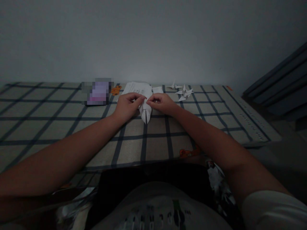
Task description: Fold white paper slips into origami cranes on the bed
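A partly folded piece of white paper [145, 112] lies on the checked cloth [59, 121], its point toward me with a slit down the middle. My left hand [127, 104] pinches its upper left edge with curled fingers. My right hand [161, 103] pinches the upper right edge, fingertips almost meeting the left ones. Both forearms reach out over the cloth from the bottom corners.
A stack of white sheets [137, 88] lies just behind the hands. Two finished paper cranes [184, 92] [174, 86] sit at the back right. A blurred purple object [97, 92] and a small orange thing [116, 90] are at the back left. A wall rises behind; dark slats stand on the right.
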